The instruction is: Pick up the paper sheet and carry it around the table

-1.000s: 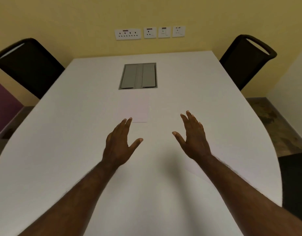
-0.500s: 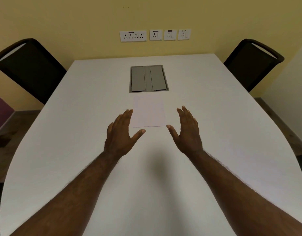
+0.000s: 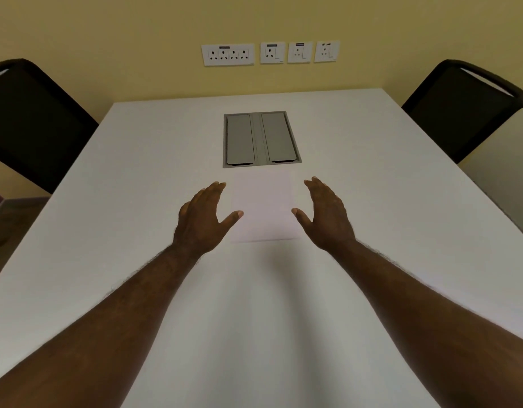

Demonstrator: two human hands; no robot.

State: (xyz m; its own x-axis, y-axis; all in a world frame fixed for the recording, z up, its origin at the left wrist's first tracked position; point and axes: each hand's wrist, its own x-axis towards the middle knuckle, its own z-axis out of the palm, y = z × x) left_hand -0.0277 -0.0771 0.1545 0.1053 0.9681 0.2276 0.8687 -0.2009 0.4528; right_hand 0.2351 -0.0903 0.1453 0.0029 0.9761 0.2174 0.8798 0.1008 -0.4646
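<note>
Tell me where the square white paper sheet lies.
The square white paper sheet lies flat on the white table, between both hands, just before the grey cable hatch.

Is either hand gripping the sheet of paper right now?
No. The left hand and right hand are both open with straight fingers, flanking the sheet of paper, which lies flat on the table.

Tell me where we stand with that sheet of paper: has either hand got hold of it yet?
Not yet. Done so far: the left hand and right hand sit on either side of the sheet of paper, fingers straight and open. In hand: nothing; the thumbs reach over its side edges, and contact cannot be told. Left: any grip or lift, since the sheet lies flat on the white table, just short of the grey cable hatch.
</note>
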